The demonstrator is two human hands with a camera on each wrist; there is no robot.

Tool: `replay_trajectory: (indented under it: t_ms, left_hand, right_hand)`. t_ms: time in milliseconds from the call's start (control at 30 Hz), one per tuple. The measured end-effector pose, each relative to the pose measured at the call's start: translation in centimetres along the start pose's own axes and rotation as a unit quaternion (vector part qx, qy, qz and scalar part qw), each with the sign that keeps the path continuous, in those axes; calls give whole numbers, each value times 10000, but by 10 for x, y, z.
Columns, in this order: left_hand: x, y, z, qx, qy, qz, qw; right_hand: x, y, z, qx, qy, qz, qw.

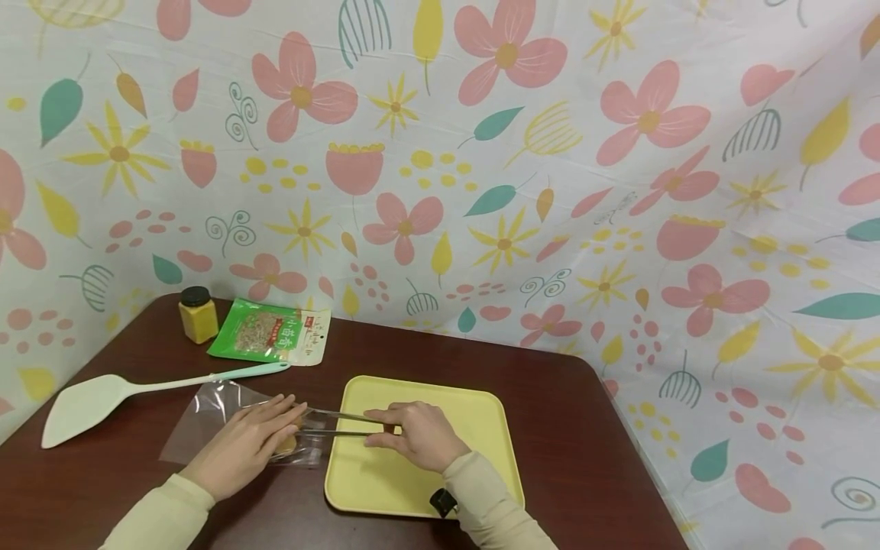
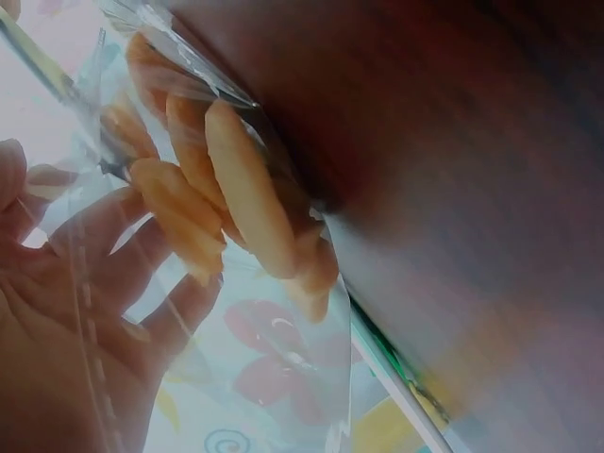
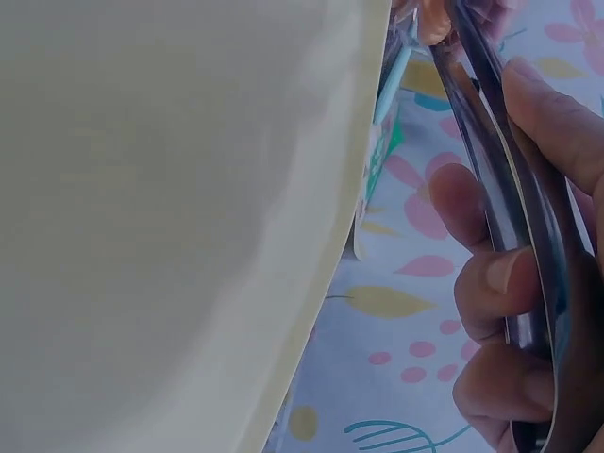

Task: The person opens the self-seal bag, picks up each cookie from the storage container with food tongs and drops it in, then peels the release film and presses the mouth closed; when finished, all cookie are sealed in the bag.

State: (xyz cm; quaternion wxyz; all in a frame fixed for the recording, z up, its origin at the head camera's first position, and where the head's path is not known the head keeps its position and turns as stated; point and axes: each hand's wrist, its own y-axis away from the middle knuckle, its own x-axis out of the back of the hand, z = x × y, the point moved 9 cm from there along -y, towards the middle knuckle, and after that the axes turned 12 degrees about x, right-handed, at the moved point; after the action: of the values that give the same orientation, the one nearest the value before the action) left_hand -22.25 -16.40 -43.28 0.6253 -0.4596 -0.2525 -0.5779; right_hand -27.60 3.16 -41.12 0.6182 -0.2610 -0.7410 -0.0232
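A clear plastic bag (image 1: 206,416) lies on the dark wooden table (image 1: 584,428), left of a yellow tray (image 1: 481,428). Orange-tan snack pieces (image 1: 285,444) sit inside it; the left wrist view shows the pieces (image 2: 236,198) bunched against the film (image 2: 283,377). My left hand (image 1: 244,443) rests flat on the bag, fingers (image 2: 142,255) straight. My right hand (image 1: 415,434) is over the tray and grips metal tongs (image 1: 337,424), whose tips reach left to the bag's mouth by the snacks. In the right wrist view, fingers (image 3: 491,283) curl round the tongs (image 3: 510,208) beside the tray (image 3: 170,208).
A pale green spatula (image 1: 103,397) lies on the table behind the bag. A green food packet (image 1: 271,332) and a small yellow jar with a black lid (image 1: 197,315) stand at the back left. Floral cloth (image 1: 619,191) walls the table on all sides.
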Motion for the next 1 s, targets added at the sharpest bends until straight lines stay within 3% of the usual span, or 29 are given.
replay_trajectory:
  t_ms: [367,700,1000]
  left_hand:
    - [-1,2,1,-115,-214,-66,9997]
    - [3,1,-2,142,-45,78,9999]
    - [10,1,-3,181,62,212,9996]
  right_hand:
    - [-2,-7,-3,-95,-46,-143,9998]
    - [-8,-4,1,-417,-301,-567,9971]
    - [-6,2,5,-437,-294,-446,9976]
